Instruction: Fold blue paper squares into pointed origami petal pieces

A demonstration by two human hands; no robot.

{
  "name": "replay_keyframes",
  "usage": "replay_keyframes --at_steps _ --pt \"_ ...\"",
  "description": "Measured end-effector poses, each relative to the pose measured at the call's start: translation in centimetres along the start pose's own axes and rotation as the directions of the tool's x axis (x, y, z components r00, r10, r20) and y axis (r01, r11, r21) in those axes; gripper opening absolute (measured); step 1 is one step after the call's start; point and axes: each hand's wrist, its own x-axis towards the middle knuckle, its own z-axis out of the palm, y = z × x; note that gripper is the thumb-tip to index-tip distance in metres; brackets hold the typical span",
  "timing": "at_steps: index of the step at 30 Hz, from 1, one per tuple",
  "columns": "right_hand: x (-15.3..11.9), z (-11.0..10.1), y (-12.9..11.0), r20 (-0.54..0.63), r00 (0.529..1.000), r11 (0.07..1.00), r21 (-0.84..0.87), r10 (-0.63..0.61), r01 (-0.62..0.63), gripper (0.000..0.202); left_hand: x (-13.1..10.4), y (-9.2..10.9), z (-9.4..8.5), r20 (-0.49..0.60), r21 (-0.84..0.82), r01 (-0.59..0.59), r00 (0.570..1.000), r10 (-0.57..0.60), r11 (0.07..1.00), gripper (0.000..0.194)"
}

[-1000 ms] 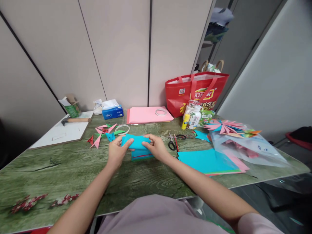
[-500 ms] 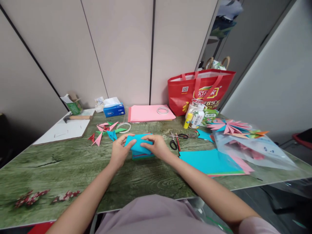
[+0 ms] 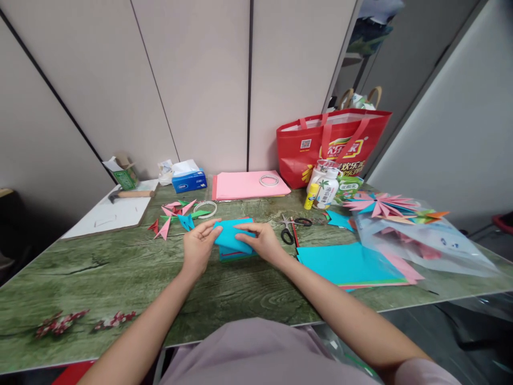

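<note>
A small blue sheet of paper (image 3: 230, 236) is held between my two hands, tilted just above a small stack of coloured paper (image 3: 234, 256). My left hand (image 3: 199, 243) pinches its left edge between thumb and fingers. At the right side, my right hand (image 3: 262, 239) grips it with the thumb underneath my line of sight to the fingers. Left of my hands lie folded paper pieces (image 3: 185, 221) in blue, pink, red and green, beside a roll of tape (image 3: 206, 202).
Scissors (image 3: 287, 235) and a pencil (image 3: 295, 233) lie right of my hands, near large blue sheets (image 3: 348, 264). Behind stand a glue stick (image 3: 311, 196), a white bottle (image 3: 326, 190), a red bag (image 3: 298, 160) and a tissue box (image 3: 189, 182). A hammer (image 3: 134, 194) rests on a white board (image 3: 108, 219).
My left thumb has shifted toward the blue paper's left edge, and more of its surface shows. Both hands keep hold of it. The whole view has shifted slightly.
</note>
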Motion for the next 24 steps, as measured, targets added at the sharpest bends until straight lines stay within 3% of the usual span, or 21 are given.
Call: replay_keyframes --at_steps 24 --pt "-0.23 -0.12 -0.43 -0.008 1.0 1.0 -0.016 0.018 -0.018 0.025 -0.19 -0.17 -0.05 -0.001 0.122 -0.147 0.989 0.148 0.982 0.038"
